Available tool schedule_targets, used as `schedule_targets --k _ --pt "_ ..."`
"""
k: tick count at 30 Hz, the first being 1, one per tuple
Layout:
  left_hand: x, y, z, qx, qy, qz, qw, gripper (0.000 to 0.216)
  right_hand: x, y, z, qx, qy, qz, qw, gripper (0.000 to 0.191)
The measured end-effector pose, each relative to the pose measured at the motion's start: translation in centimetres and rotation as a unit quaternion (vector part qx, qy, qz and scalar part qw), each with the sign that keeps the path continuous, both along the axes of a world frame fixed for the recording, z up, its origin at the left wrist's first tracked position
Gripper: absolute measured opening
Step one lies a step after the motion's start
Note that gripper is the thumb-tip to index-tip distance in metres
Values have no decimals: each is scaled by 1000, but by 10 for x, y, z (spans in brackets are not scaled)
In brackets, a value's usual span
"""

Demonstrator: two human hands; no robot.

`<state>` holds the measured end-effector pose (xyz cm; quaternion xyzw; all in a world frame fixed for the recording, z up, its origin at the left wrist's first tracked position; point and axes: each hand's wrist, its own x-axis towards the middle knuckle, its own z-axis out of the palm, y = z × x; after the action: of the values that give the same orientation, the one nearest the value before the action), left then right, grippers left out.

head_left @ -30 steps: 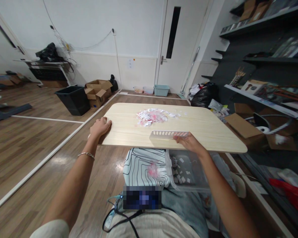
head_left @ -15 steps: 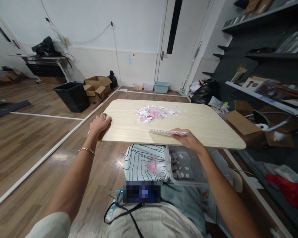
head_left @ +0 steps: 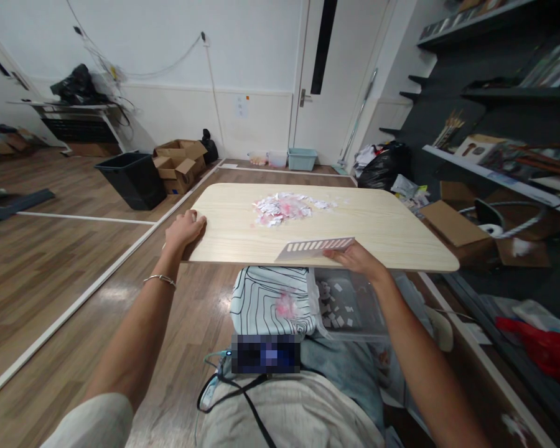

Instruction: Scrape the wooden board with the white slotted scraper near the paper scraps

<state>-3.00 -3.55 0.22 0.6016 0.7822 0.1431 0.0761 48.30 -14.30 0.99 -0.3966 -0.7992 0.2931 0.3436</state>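
Note:
My left hand (head_left: 185, 230) grips the left edge of the pale wooden tabletop (head_left: 396, 233), its fingers curled on the rim. Between thumb and fingers, my right hand (head_left: 354, 257) holds a flat white slotted panel (head_left: 301, 251) near the front edge. The panel is tilted, and its row of slots faces me. Beyond it lies a loose heap of white paper scraps (head_left: 280, 210) mixed with pink fluffy bits, trailing off to the right. Under my right forearm is a clear plastic bin (head_left: 371, 311) with several white scraps inside.
A line-patterned cushion or cloth (head_left: 256, 305) with a pink patch is below the front edge. A black bin (head_left: 133, 180) and cardboard boxes (head_left: 180, 165) stand on the floor at left. To the right are an opened carton (head_left: 452, 224) and dark shelves (head_left: 485, 102).
My right hand has tipped the slotted panel up, so its slotted face shows more. My left hand keeps its place on the table edge. The view has shifted slightly.

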Motion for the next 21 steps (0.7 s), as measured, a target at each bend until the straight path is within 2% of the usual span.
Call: schedule_targets --k 8,13,18,21 --pt "0 0 2 5 4 2 1000 77 0 -2 2 -8 9 -25 1000 68" --pt "0 0 1 9 -2 11 1000 75 0 -1 1 -31 32 -31 999 79" --pt "-1 1 0 9 -2 12 1000 74 4 -2 4 -26 31 -34 999 79" --pt "-1 1 1 9 0 13 1000 74 7 -1 2 -8 35 -60 998 79"
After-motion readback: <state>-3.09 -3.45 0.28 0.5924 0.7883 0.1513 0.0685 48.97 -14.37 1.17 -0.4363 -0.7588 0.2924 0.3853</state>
